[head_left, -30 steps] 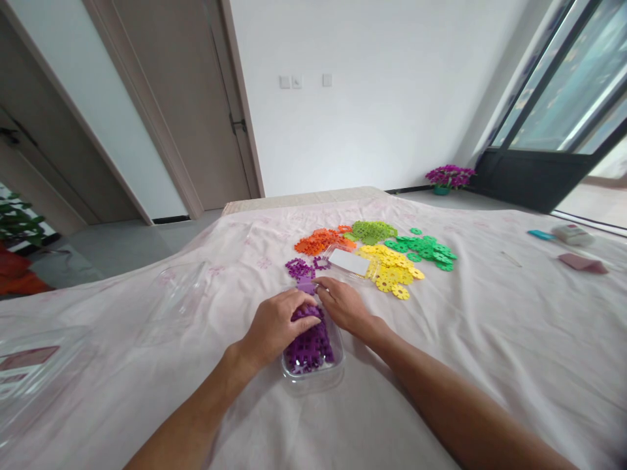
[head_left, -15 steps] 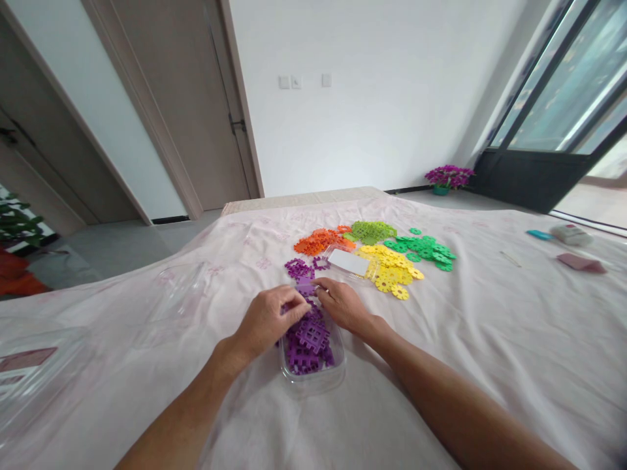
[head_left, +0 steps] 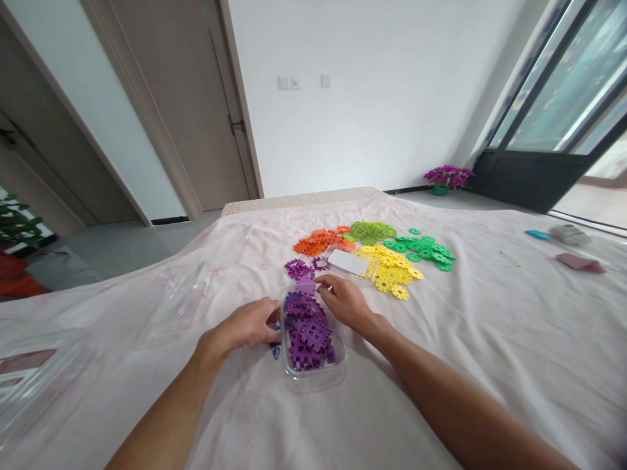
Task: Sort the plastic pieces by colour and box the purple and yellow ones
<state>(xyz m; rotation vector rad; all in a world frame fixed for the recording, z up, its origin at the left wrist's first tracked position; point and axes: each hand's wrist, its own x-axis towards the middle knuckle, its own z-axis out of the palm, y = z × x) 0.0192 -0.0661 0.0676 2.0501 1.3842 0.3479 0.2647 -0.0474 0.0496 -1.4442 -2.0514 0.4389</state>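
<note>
A clear plastic box [head_left: 313, 382] holding purple interlocking plastic pieces [head_left: 313, 333] stands in front of me on the cloth. My right hand [head_left: 345, 301] is closed on its far right rim, the fingertips partly hidden. Just left of the box, my left hand [head_left: 251, 323] hovers low with thumb and fingers apart. Dark blue pieces [head_left: 276, 350] lie by its thumb, against the box's side; whether the fingers touch them I cannot tell. Beyond the box sits a small pile of loose purple pieces [head_left: 298, 269].
Orange pieces [head_left: 318, 242], lime-green pieces [head_left: 372, 231], green pieces [head_left: 431, 251] and yellow pieces [head_left: 392, 266] lie in piles farther back. Among them is a clear container with a white label [head_left: 349, 263]. Clear plastic containers [head_left: 44, 365] stand at left; a pink cloth [head_left: 580, 262] lies far right.
My left hand has moved from above the box to its left side, lower down, uncovering the purple pieces inside. The right hand stays at the rim.
</note>
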